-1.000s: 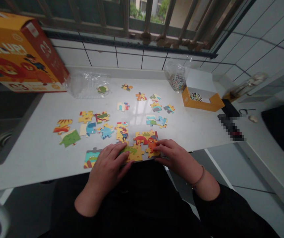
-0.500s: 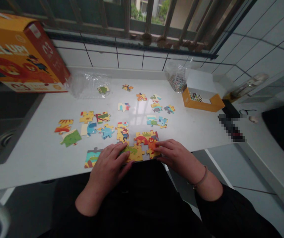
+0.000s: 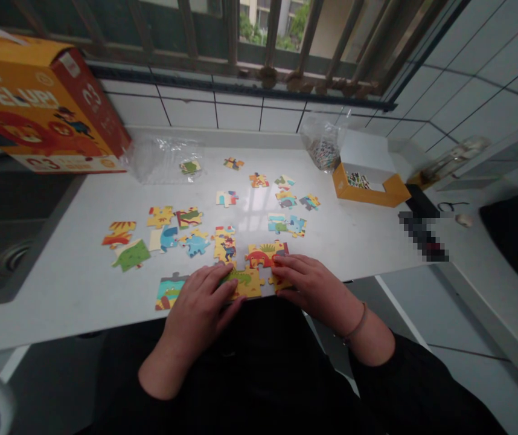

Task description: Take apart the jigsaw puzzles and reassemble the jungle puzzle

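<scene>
Near the counter's front edge, my left hand [image 3: 202,302] rests with fingers apart on a puzzle piece with a green crocodile [image 3: 247,281]. My right hand [image 3: 306,279] has its fingers over a yellow and orange piece [image 3: 279,283], partly hidden under them. Behind these lies a joined part with a red animal [image 3: 260,256]. A small gap shows between the crocodile piece and the piece under my right hand. A piece with a figure in blue [image 3: 225,246] stands upright in line above my left fingertips. Left of my left hand is a teal piece [image 3: 167,291].
Several loose pieces lie on the white counter [image 3: 82,266], among them a green one [image 3: 132,255]. An orange box [image 3: 46,109] stands at the back left, beside a clear plastic bag [image 3: 159,158]. At the right are an open small box [image 3: 370,192] and a bag [image 3: 325,151].
My right hand has slid slightly left and now covers more of the orange piece. My left hand stays in nearly the same place. The view has shifted a little.
</scene>
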Motion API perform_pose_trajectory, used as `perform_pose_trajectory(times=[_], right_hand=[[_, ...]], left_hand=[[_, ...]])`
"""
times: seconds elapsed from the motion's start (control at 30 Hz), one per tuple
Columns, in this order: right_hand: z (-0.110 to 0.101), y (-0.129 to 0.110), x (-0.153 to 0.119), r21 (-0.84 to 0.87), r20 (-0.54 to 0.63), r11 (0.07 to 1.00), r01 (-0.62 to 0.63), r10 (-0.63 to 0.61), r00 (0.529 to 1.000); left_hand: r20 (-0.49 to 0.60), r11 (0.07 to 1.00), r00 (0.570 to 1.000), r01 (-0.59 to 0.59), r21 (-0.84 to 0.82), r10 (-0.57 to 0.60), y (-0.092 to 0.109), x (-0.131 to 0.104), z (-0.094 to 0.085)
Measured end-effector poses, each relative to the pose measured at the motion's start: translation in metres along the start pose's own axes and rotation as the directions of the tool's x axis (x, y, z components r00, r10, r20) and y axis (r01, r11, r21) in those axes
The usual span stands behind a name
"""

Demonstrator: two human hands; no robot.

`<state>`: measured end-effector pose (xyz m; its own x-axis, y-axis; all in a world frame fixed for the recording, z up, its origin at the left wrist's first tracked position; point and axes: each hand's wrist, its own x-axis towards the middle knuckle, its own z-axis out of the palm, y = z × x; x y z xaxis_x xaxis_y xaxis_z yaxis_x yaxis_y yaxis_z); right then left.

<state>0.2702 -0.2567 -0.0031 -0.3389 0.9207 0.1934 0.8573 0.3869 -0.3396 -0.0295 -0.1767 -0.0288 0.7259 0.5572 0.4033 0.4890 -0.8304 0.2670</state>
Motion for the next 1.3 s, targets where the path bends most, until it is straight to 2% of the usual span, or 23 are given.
perform_pose_trajectory(times=[0.37,0.97,1.3], right_hand=[[-0.001,0.012,0.009,0.034,0.01,0.998,-0.043,0.043,0.999],[0.007,0.02,0.014,0.1,-0.042,0.994,0.035,-0.031,0.999],[0.005,0.027,0.014,0.104,-0.029,0.993,0.055,-0.052,0.998]], left_hand=[[0.013,0.996,0.997,0.079,-0.027,-0.079,0.0,0.007,0.002],[0.052,0.998,0.997,0.051,-0.024,-0.05,-0.006,0.014,-0.002],[0.052,0.999,0.998,0.035,-0.037,-0.033,-0.011,0.012,-0.002]])
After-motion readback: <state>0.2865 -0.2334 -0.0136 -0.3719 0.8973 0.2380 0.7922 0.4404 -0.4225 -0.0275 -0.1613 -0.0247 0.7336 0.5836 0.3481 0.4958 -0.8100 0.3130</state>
